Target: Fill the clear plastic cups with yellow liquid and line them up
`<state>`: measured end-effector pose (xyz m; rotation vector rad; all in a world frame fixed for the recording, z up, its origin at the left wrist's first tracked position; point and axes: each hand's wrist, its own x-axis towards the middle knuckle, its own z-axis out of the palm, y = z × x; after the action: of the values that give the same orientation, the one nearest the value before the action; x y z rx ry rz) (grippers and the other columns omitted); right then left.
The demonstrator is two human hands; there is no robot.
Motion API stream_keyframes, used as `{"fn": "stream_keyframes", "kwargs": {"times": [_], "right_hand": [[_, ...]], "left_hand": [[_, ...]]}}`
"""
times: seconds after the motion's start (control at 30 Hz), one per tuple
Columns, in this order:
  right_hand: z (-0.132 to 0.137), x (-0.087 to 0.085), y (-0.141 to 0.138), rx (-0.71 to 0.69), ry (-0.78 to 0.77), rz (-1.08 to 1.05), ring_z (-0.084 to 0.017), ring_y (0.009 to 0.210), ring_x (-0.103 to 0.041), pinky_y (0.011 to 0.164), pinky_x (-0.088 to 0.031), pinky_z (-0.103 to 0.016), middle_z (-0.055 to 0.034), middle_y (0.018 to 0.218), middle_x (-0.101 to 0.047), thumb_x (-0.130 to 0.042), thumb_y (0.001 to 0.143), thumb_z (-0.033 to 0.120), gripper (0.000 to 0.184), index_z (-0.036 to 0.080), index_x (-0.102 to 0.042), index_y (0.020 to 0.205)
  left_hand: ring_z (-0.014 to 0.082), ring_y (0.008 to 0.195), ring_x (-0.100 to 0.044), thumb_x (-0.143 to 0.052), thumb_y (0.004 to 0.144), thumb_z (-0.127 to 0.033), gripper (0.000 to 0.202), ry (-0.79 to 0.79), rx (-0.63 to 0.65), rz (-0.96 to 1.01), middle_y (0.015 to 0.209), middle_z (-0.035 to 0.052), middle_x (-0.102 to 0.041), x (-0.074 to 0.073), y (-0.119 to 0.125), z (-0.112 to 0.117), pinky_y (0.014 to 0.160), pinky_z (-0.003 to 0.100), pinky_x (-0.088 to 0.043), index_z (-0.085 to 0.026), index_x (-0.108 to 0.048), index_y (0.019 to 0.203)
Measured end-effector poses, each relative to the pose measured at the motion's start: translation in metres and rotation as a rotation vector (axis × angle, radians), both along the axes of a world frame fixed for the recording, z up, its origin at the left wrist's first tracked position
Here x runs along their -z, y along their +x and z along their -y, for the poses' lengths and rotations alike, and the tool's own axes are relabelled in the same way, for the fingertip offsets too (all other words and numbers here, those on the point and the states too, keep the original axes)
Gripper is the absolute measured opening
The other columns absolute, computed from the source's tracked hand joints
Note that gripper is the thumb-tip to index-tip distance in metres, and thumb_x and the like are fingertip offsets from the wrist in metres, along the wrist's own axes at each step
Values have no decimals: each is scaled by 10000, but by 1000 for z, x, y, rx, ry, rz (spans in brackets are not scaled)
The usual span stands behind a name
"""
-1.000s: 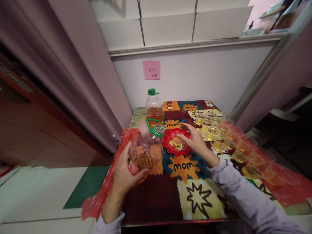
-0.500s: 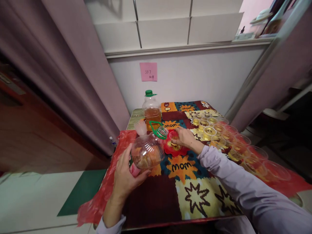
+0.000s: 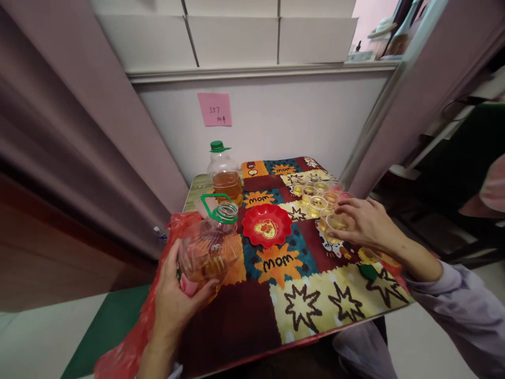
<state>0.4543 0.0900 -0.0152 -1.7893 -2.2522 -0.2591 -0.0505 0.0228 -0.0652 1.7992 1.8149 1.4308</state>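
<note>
My left hand is wrapped around the lower body of a clear plastic jug. A little amber liquid lies in the jug, which leans to the right. Its open mouth and green handle point up and right. At the right side of the table, my right hand has its thumb and fingers around a small clear plastic cup of yellowish liquid. Several similar cups stand close beside it, some hidden behind the hand and forearm. Between my hands sits a red scalloped plate.
Behind the held jug stands another jug of amber liquid with a green cap. A green cap lies near the right front. A red plastic sheet hangs over the left edge. Patterned mats cover the table.
My right hand has moved from above the red plate, where it held a cup, to the cups on the right. My left hand still holds the jug. The view has shifted right.
</note>
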Motion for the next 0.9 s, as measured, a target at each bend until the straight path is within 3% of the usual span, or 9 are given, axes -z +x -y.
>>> {"fn": "stream_keyframes", "kwargs": {"times": [0.2,0.37,0.57,0.77,0.9], "right_hand": [[16,52,25,100,48,113,-467,1488,-528,1225,-277,-779,-232,1606,-608,-702,921,610,491,215,-790,1199],[11,76,28,171,11,159,-457,1538,-466,1243,-204,-809,-231,1651,-572,-677,920,626,602,216,-764,1352],[8,85,36,166,32,157,-457,1524,-474,1239,-207,-792,-226,1611,-608,-669,938,623,583,222,-771,1348],[9,94,35,173,54,129,-467,1493,-516,1242,-242,-765,-226,1561,-654,-631,949,665,678,213,-717,1448],[16,83,28,171,148,99,-500,1435,-565,1215,-280,-795,-277,1513,-675,-557,995,681,671,177,-723,1407]], "left_hand": [[482,1519,-551,-990,586,-642,1208,7,0,15,1663,167,-582,1,-1,-2,1297,634,-383,-279,-525,1640],[484,1496,-575,-992,591,-635,1198,2,-8,-10,1639,163,-602,-2,0,-1,1277,627,-421,-288,-527,1639],[475,1505,-566,-989,600,-623,1189,32,-4,1,1653,169,-590,0,0,-1,1275,621,-423,-270,-528,1637],[476,1500,-570,-1015,564,-594,1188,16,-4,51,1650,162,-592,0,1,-1,1300,624,-388,-286,-549,1612],[481,1527,-542,-1017,569,-578,1190,10,-2,54,1655,169,-582,-1,1,2,1309,632,-370,-278,-539,1616]]}}
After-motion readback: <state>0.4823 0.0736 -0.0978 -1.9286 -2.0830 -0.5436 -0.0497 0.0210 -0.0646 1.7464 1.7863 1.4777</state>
